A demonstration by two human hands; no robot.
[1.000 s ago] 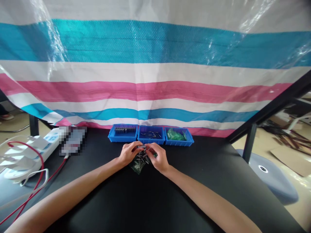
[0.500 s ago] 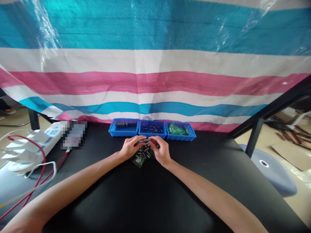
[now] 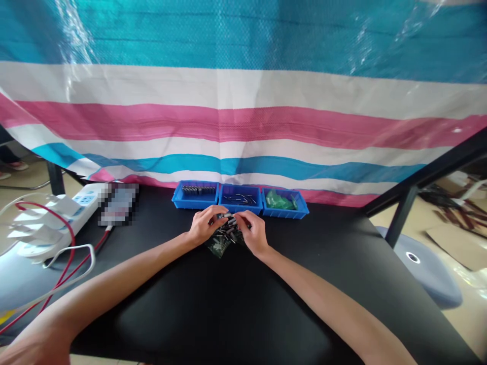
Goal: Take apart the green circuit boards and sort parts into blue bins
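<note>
My left hand [image 3: 205, 224] and my right hand [image 3: 253, 232] meet over a pile of small metal pins and cylinders [image 3: 229, 231]. Between their fingertips is a small grey metal cylinder [image 3: 227, 215], pinched from both sides; its exact kind is too small to make out. Under the pile lies a clear greenish plastic bag [image 3: 218, 248], partly covered by the parts. Just beyond my fingers stands the middle blue bin [image 3: 241, 208], with thin loose metal pins in it. The left blue bin [image 3: 194, 204] contains several short dark cylinders in rows.
The right blue bin [image 3: 285, 213] holds green plastic bags [image 3: 280, 199]. On the left, a white power strip [image 3: 85, 200] with plugged-in adapters and red and white cables lies near a blurred device [image 3: 119, 203]. A striped tarp [image 3: 243, 121] hangs behind the black table [image 3: 213, 304].
The view has shifted slightly. My hands stay over the pile, and the grey piece between my fingertips has turned a little, with my fingers closer around it.
</note>
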